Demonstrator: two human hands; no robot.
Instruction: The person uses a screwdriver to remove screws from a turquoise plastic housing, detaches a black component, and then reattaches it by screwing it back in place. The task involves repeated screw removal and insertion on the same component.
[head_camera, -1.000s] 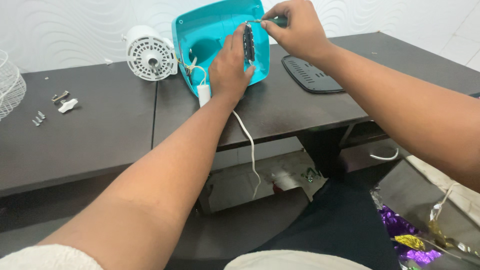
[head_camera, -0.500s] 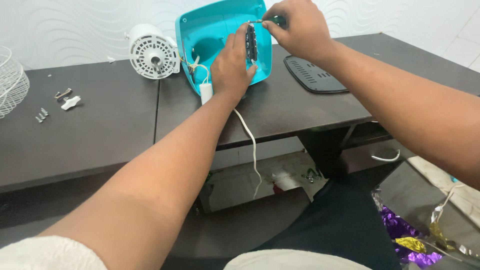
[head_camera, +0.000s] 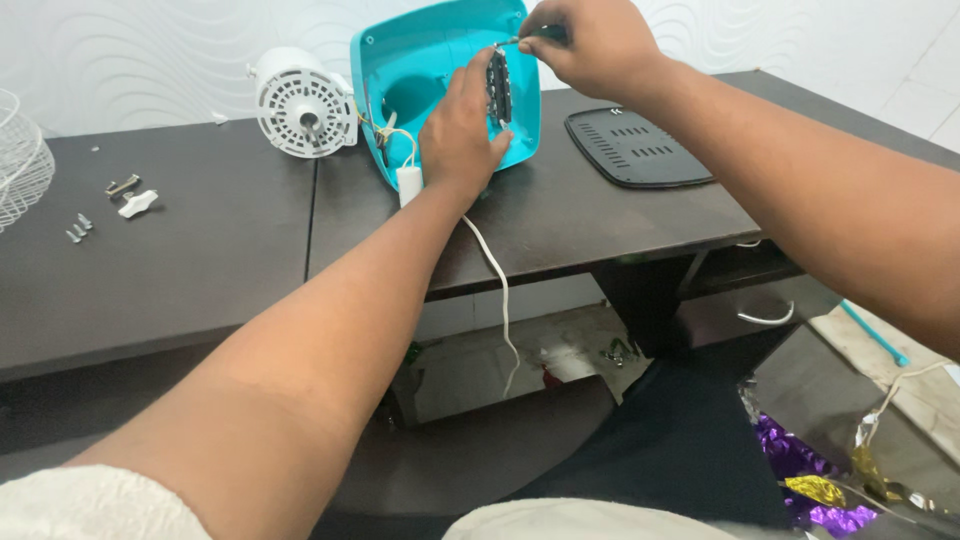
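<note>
My left hand (head_camera: 462, 128) presses its fingers around a dark switch panel (head_camera: 498, 88) inside the turquoise housing (head_camera: 425, 70), which stands tilted on the dark table (head_camera: 200, 250); my right hand (head_camera: 592, 42) pinches a screwdriver (head_camera: 530, 36) at the panel's top. I note a white motor (head_camera: 298, 102) just left of the housing, a black vent cover (head_camera: 636, 148) to its right, and a white cord (head_camera: 497, 290) hanging over the table edge.

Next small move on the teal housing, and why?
Probably a short turn of the screwdriver: the right hand has its tip at the top of the dark switch block, which the left hand pins against the tilted teal housing.
</note>
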